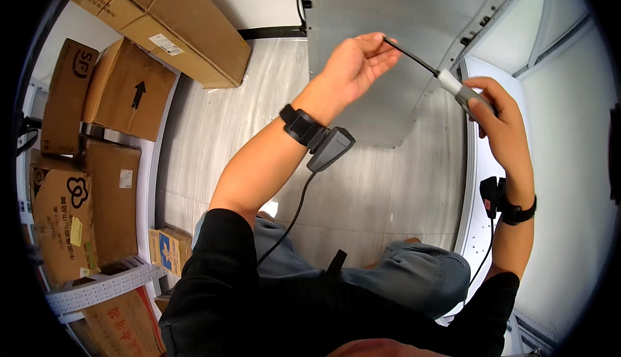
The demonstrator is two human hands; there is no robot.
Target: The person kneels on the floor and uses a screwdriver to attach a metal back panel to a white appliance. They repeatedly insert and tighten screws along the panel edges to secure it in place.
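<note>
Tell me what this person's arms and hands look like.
Left hand and right hand are bare; the sleeves are short and black. On each side is a black wrist strap with a dark, blocky device and a thin black cable.

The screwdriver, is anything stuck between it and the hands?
Nothing visible is: the right hand grips the screwdriver by its handle, and the left hand has its fingertips at the shaft's far end.
</note>
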